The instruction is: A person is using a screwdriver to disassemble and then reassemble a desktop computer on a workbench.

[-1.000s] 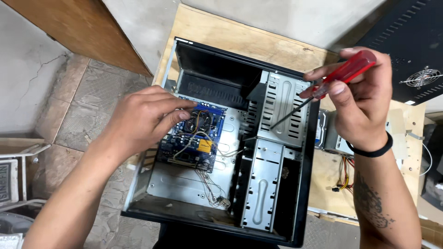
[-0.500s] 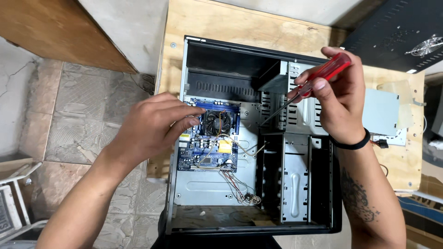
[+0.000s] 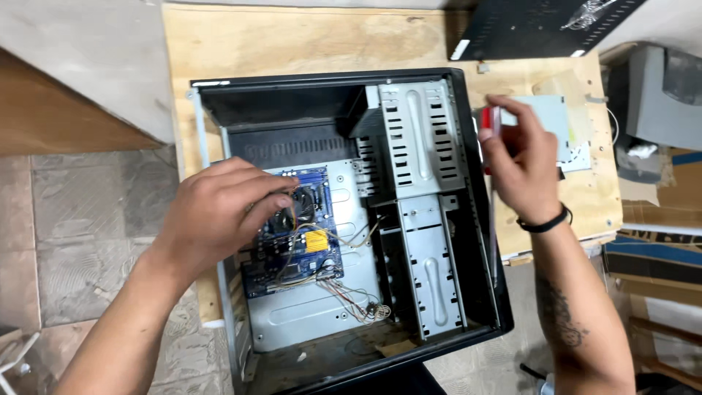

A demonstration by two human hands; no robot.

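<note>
1. Computer case [image 3: 479,219], black and lying open on its side, sits on a plywood worktop [image 3: 292,40] above a stone-tiled floor [image 3: 80,234].
2. Left hand [image 3: 219,212] reaches in over the case's left wall; its bent fingertips [image 3: 281,199] rest on the cooler fan [image 3: 296,208] of the blue motherboard [image 3: 292,256]. Whether they pinch anything there cannot be told.
3. Thin wires [image 3: 351,292] trail from the board's lower edge across the grey metal tray [image 3: 307,318] toward the bottom of the case.
4. Right of the board stands the perforated grey drive cage [image 3: 424,168], running from the top of the case to near its lower edge.
5. Right hand [image 3: 523,164] hovers over the case's right wall, clenched around a red-handled screwdriver [image 3: 488,124]; only a bit of the handle shows at the fingers, and a thin shaft seems to hang below the hand beside the case. A black band [image 3: 545,222] circles that wrist.
6. Beyond the right hand, a grey drive unit [image 3: 567,135] lies on the worktop, and a black side panel [image 3: 541,25] rests at the upper right.
</note>
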